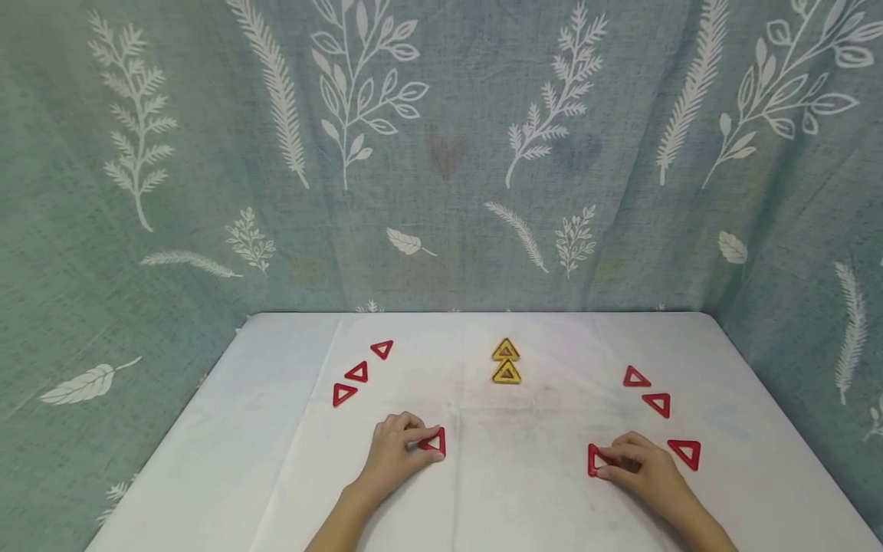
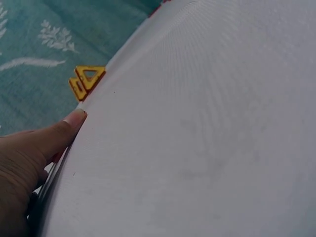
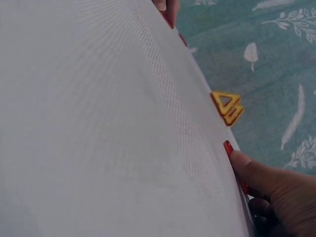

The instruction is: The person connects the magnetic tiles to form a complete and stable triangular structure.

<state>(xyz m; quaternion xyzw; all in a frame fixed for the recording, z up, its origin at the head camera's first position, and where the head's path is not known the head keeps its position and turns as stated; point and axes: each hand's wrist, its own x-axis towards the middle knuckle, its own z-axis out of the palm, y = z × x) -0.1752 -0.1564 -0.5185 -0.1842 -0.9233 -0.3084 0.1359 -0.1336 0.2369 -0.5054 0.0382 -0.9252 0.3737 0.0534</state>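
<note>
My left hand (image 1: 398, 448) pinches a red triangle frame (image 1: 442, 442) between thumb and fingers, left of the table's middle. On the other side my right hand (image 1: 643, 465) pinches another red triangle frame (image 1: 592, 461). The two hands are well apart. Beyond them, near the middle, two yellow triangle frames (image 1: 507, 373) are placed one behind the other. In the left wrist view the thumb (image 2: 64, 131) covers most of the held triangle. The right wrist view shows a red tip (image 3: 228, 146) of the held triangle past the thumb.
Three red triangles (image 1: 356, 372) lie in a slanting row at the back left. Three more red triangles (image 1: 658, 404) lie to the right, the nearest (image 1: 685, 454) beside my right hand. A leaf-patterned curtain (image 1: 441, 230) stands behind the white table (image 1: 524, 491).
</note>
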